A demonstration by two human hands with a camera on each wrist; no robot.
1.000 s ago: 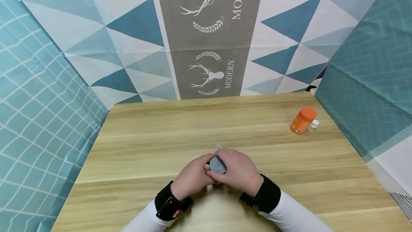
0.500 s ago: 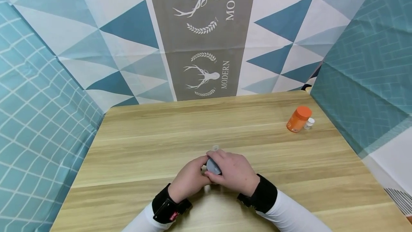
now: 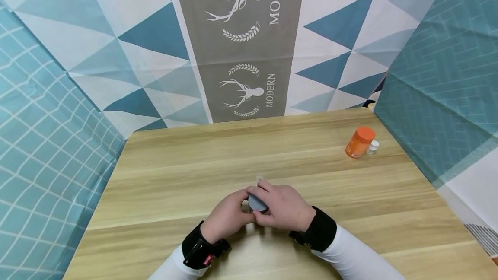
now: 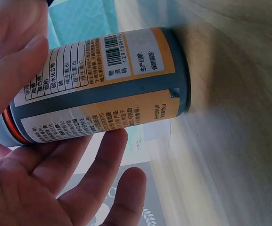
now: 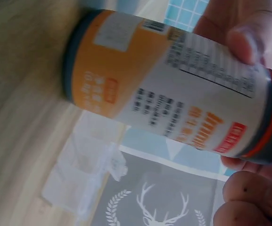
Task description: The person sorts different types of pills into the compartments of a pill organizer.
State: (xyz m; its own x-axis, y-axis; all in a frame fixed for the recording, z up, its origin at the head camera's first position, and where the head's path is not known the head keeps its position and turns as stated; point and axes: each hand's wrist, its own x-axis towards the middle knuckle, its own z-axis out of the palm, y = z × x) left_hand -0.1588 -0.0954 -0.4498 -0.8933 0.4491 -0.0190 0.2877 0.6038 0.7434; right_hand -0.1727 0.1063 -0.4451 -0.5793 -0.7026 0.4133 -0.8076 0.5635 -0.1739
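A dark grey bottle (image 4: 103,89) with a white and orange label stands upright on the table, its base touching the wood in both wrist views. In the head view only its grey cap (image 3: 256,202) shows clearly, as the hands cover the body. My left hand (image 3: 227,216) holds the bottle's upper body, thumb on the label and fingers on the other side. My right hand (image 3: 287,207) grips the cap between thumb and fingers. An orange-red ring (image 5: 270,113) runs round the bottle just below the cap.
A clear plastic compartment box (image 5: 86,162) lies on the table (image 3: 175,176) just behind the bottle. Farther off to the right stand an orange jar (image 3: 359,142) and a small white bottle (image 3: 372,147). Patterned cloth walls (image 3: 155,55) border the table's back and sides.
The right hand's fingers have shifted round the cap while the left hand keeps hold of the bottle. The head view has swung slightly, so the whole scene sits a little farther left.
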